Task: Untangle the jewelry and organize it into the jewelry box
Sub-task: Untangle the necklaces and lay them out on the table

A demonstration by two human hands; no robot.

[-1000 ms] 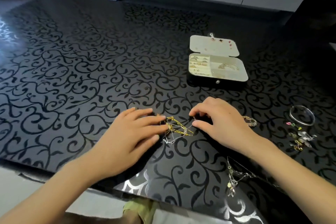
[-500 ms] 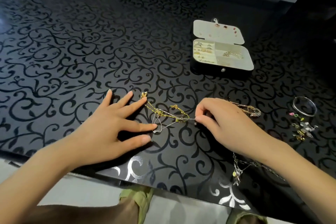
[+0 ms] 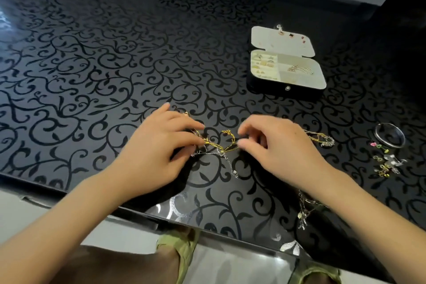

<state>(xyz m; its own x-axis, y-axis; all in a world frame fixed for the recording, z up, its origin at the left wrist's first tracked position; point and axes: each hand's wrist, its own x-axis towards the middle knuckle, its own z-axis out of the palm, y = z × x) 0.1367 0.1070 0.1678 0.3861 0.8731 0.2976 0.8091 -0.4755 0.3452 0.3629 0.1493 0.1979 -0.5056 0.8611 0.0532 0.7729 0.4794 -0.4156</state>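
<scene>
A tangle of gold and silver chains (image 3: 220, 146) lies on the black patterned table (image 3: 92, 64) near its front edge, between my hands. My left hand (image 3: 159, 152) pinches the tangle's left end with thumb and fingertips. My right hand (image 3: 279, 147) has its fingers curled and pinches the gold chain's right end. A silver strand trails from the tangle toward me. The open jewelry box (image 3: 276, 91), black outside and cream inside, stands behind my right hand with several small pieces in its compartments and studs on its lid.
Another gold and silver chain (image 3: 323, 140) lies just right of my right hand. Farther right are a silver bangle (image 3: 378, 138) and a small pile of earrings (image 3: 387, 163). A necklace with charms (image 3: 304, 212) lies near the front edge under my right forearm.
My left hand's fingers have curled in from lying flat and now pinch the tangle. The silver strand now trails out toward me, and the view has dropped closer to the table.
</scene>
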